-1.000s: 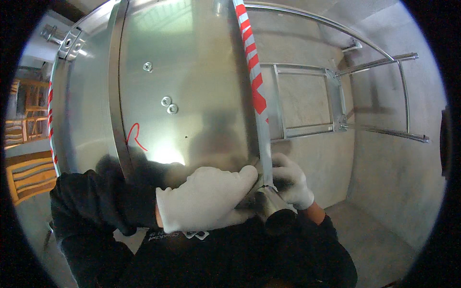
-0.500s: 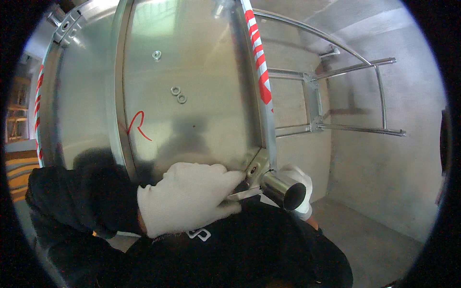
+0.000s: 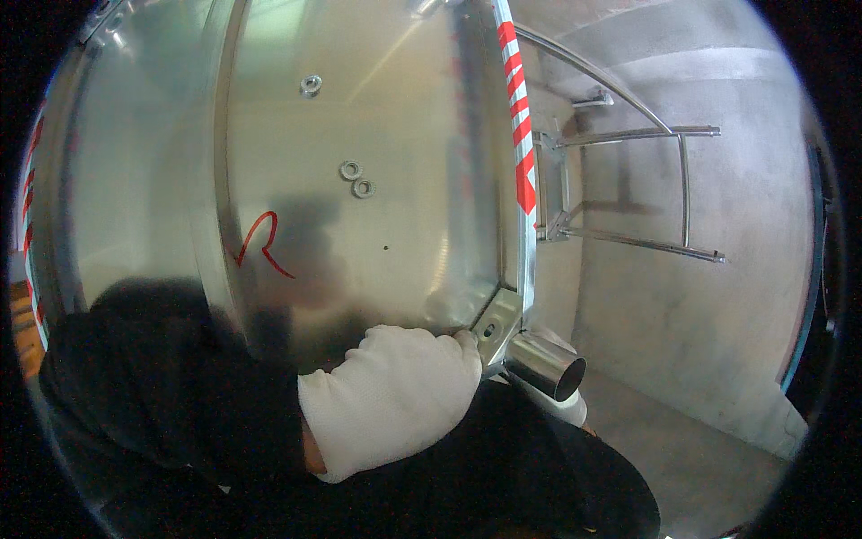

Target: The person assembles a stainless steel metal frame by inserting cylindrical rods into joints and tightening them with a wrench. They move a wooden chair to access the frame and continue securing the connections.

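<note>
My left hand (image 3: pixel 391 400) wears a white knit glove and is closed at the near right corner of a metal panel (image 3: pixel 359 287). Its fingertips press on a corner bracket (image 3: pixel 496 328) that has an oval slot. A short, shiny round tube (image 3: pixel 548 361), open at its end, sticks out from this corner. Behind and below the tube is my right hand (image 3: pixel 561 406), also in a white glove; the tube hides its fingers. Two hex nuts touching each other, the nearer one a nut (image 3: pixel 363 189), lie on the panel. Farther off lies more nut hardware (image 3: pixel 311 85), possibly stacked.
Red-and-white striped tape (image 3: pixel 518 117) runs along the panel's right edge. A raised metal rib (image 3: pixel 224 162) crosses the panel, with a red handwritten mark beside it. To the right, a tubular metal frame (image 3: pixel 628 135) stands by a grey wall (image 3: pixel 736 296).
My left hand has moved right, and its fingers have closed in at the bracket. A flat metal strip between its fingers is now hidden. The view has shifted, and my right hand sits lower behind the tube.
</note>
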Motion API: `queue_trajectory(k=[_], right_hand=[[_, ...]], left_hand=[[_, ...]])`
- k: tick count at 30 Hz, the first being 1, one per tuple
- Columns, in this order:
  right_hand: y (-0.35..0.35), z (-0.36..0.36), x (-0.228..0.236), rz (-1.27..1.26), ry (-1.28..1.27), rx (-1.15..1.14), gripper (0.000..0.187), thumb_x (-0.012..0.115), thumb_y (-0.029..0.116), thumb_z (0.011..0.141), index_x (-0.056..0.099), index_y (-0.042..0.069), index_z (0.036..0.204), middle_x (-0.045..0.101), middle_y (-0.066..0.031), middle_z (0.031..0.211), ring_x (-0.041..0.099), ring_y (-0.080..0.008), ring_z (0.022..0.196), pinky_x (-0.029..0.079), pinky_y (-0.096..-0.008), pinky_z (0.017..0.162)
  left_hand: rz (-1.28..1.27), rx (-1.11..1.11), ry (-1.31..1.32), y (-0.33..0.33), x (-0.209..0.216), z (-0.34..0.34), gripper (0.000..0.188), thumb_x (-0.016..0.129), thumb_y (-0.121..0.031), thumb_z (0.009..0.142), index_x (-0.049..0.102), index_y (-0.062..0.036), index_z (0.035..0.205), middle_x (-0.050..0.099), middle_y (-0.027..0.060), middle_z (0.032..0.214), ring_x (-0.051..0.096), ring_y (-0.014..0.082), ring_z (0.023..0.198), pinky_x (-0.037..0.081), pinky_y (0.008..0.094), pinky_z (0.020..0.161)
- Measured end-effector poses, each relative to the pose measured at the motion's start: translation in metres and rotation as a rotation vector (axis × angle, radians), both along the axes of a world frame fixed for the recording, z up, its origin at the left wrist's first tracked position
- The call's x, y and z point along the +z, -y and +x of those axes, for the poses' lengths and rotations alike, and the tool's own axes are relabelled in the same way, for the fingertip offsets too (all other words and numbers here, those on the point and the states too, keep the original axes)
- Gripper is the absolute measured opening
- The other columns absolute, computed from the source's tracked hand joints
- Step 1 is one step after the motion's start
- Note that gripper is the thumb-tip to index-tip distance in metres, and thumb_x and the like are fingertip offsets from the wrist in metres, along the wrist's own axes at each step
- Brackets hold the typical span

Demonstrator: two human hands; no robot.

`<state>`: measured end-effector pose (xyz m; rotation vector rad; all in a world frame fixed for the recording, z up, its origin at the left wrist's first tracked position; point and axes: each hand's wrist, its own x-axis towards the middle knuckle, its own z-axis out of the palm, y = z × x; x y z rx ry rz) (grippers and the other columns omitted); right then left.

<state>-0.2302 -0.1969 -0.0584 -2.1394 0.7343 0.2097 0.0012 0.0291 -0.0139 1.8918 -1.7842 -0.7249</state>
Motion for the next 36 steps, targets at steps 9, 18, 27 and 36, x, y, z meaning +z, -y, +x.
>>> queue_trajectory(k=[9,18,27,36], right_hand=[[0.011,0.002,0.014,0.041,-0.043,0.095,0.036,0.074,0.02,0.074,0.068,0.013,0.108,0.064,-0.0089,0.098,0.066,-0.0316,0.083,0.053,-0.0395,0.071],[0.013,0.004,0.026,-0.127,0.04,0.347,0.038,0.074,0.019,0.07,0.068,0.009,0.106,0.064,-0.0102,0.09,0.065,-0.0309,0.073,0.052,-0.0379,0.064],[0.008,0.015,0.029,-0.248,0.107,0.423,0.04,0.074,0.02,0.066,0.069,0.008,0.104,0.062,-0.0102,0.08,0.062,-0.0298,0.063,0.051,-0.0362,0.057],[0.003,0.032,0.04,-0.175,0.077,0.383,0.016,0.074,0.011,0.081,0.068,0.002,0.093,0.066,-0.0033,0.078,0.063,-0.013,0.069,0.049,-0.0272,0.06]], left_hand=[[0.108,-0.096,0.006,0.009,0.01,-0.002,0.041,0.051,-0.012,0.089,0.052,0.0091,0.123,0.064,0.0102,0.068,0.067,0.024,0.056,0.052,0.0358,0.045],[0.13,-0.082,-0.011,0.01,0.01,-0.002,0.044,0.056,-0.01,0.086,0.054,0.0088,0.126,0.063,0.0054,0.066,0.066,0.0193,0.053,0.051,0.0329,0.044],[0.106,-0.101,0.017,0.011,0.008,-0.004,0.045,0.056,-0.011,0.086,0.052,0.0105,0.125,0.063,0.0059,0.065,0.065,0.0206,0.051,0.051,0.0336,0.044],[0.125,-0.15,0.035,0.019,0.013,-0.003,0.044,0.055,-0.01,0.087,0.05,0.0136,0.124,0.063,0.0085,0.062,0.066,0.0229,0.052,0.051,0.0361,0.042]])
